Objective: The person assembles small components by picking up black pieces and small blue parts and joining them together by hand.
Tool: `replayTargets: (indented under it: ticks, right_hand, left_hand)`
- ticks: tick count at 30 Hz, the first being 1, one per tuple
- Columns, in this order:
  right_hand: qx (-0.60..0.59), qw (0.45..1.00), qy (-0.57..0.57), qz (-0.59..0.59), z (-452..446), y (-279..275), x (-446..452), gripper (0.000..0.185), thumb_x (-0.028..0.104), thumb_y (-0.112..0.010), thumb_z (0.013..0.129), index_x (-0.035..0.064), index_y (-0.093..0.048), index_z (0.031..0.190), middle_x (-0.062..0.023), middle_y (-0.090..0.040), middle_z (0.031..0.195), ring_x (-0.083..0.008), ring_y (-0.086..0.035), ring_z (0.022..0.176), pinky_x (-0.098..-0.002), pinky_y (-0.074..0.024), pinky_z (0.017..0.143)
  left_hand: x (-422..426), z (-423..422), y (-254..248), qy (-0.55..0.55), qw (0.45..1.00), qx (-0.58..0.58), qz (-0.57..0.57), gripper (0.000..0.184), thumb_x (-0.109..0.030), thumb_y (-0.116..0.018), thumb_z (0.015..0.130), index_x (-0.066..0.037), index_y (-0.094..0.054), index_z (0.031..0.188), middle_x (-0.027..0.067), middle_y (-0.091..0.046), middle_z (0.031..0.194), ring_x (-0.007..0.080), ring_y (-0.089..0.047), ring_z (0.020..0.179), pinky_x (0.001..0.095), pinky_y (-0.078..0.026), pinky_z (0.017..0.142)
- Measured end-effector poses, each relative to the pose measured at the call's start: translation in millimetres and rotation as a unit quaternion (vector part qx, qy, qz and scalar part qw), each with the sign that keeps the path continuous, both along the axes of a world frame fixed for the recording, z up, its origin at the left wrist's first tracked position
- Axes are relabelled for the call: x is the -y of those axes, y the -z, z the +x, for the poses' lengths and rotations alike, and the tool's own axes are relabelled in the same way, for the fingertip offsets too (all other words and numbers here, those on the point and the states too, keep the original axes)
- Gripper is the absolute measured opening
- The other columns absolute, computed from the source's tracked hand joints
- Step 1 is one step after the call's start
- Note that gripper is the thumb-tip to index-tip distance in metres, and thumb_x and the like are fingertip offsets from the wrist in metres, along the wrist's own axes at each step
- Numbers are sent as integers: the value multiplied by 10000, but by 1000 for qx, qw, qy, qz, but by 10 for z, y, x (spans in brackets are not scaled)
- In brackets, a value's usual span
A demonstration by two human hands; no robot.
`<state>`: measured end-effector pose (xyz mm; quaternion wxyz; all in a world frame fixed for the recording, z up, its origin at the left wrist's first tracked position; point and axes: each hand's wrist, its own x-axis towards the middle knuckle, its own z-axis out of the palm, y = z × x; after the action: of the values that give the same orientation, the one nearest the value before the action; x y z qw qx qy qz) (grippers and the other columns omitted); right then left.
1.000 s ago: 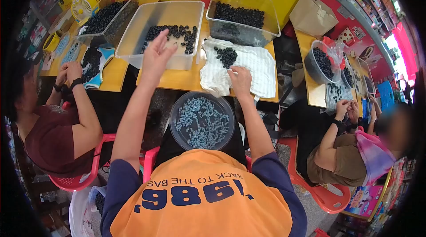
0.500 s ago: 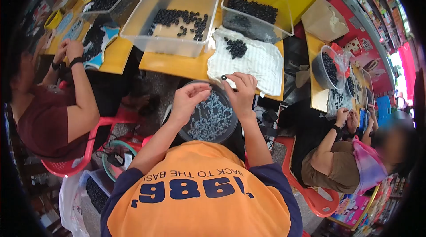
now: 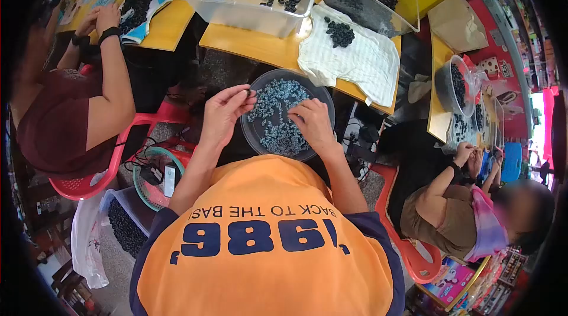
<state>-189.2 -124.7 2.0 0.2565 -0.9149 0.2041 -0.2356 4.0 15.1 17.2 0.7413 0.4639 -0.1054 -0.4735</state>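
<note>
My left hand [image 3: 226,116] is raised at the left rim of a round dark tub [image 3: 247,133]. Its thumb and fingers pinch a small black round part [image 3: 248,92], mostly covered by the fingertips. My right hand [image 3: 313,124] reaches over the tub's right side, fingers pinched together and pointing down among many small pale-blue pieces [image 3: 281,138]. Whatever lies between those fingertips is too small to tell. On the table ahead, a pile of black round parts [image 3: 339,33] rests on a white cloth [image 3: 355,73].
A clear plastic bin [image 3: 248,11] and another bin [image 3: 370,11], both with black parts, stand on the yellow table [image 3: 251,41]. A person [image 3: 77,115] sits at left, another [image 3: 444,203] at right. A green-rimmed basket [image 3: 142,189] and bagged black parts [image 3: 125,227] are at lower left.
My right hand, which held up a black ring, has dropped into the tub. A black part now shows in my left fingertips. The view has tilted downward.
</note>
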Motion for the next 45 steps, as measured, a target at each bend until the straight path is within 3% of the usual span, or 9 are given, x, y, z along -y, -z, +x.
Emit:
replayTargets:
  ticks: [14, 17, 19, 20, 31, 33, 39, 41, 45]
  right_hand:
    - [-106, 991, -18, -84, 23, 50, -51, 139, 104, -733, 686, 108, -720, 824, -22, -603, 825, -226, -550, 867, -377, -399, 787]
    - [-10, 999, -10, 36, 77, -185, -74, 123, 70, -732, 720, 78, -720, 842, -30, -650, 837, -185, -587, 812, -327, -436, 741]
    - [87, 923, 108, 359, 132, -432, -163, 82, 18, -705, 783, 31, -703, 864, -25, -673, 854, -91, -577, 759, -236, -446, 675]
    - [141, 916, 91, 364, 152, -486, -166, 93, -28, -691, 792, 5, -699, 879, -19, -665, 878, -35, -540, 759, -176, -423, 642]
    - [197, 974, 68, 85, 289, -640, -294, 129, 12, -723, 727, 46, -672, 840, -73, -675, 871, -218, -611, 777, -315, -456, 731]
    - [170, 984, 32, -44, 278, -622, -292, 166, 25, -723, 717, 49, -665, 870, -50, -669, 922, -222, -603, 827, -339, -428, 789]
    - [167, 984, -25, 55, 215, -559, -9, 196, 74, -711, 747, 35, -693, 938, -87, -669, 957, -227, -607, 848, -316, -461, 764]
    - [188, 932, 173, 256, 204, -400, 344, 177, 107, -674, 804, 12, -691, 952, -106, -671, 912, -217, -614, 772, -310, -475, 711]
    - [100, 962, 255, 16, 226, 37, 1307, 138, 81, -636, 822, 33, -698, 936, -127, -661, 894, -292, -618, 808, -357, -488, 716]
  left_hand:
    - [-82, -102, 45, 70, 996, -43, -17, 210, -11, -585, 894, 34, -629, 1094, 146, -669, 1012, 193, -663, 892, 286, -552, 797]
    - [0, -161, -60, 98, 992, -71, -35, 209, -14, -594, 889, 31, -631, 1089, 146, -669, 1016, 195, -663, 894, 285, -553, 797]
    - [62, -209, -85, 105, 991, -81, -36, 208, -22, -605, 884, 25, -634, 1084, 140, -672, 1011, 191, -664, 894, 285, -553, 798]
    - [86, -235, -125, 110, 990, -83, -35, 207, -26, -610, 882, 21, -635, 1083, 137, -673, 1006, 188, -665, 889, 285, -554, 798]
    - [145, -354, -180, 87, 990, -109, -37, 187, -20, -620, 875, 20, -646, 1056, 109, -677, 965, 172, -669, 844, 272, -566, 762]
    - [150, -371, -128, 77, 989, -120, -38, 181, -21, -619, 877, 23, -647, 1050, 110, -677, 956, 172, -670, 836, 269, -567, 756]
    - [176, -337, -58, 78, 988, -131, -31, 163, -19, -608, 884, 33, -647, 1033, 122, -674, 931, 179, -671, 812, 272, -572, 746]
    - [190, -343, -85, 87, 982, -155, -60, 163, -18, -604, 886, 32, -646, 1035, 131, -676, 937, 189, -672, 811, 284, -573, 753]
    - [174, -330, -112, 93, 978, -172, -71, 165, -14, -596, 889, 31, -645, 1041, 141, -677, 944, 197, -674, 811, 293, -572, 765]
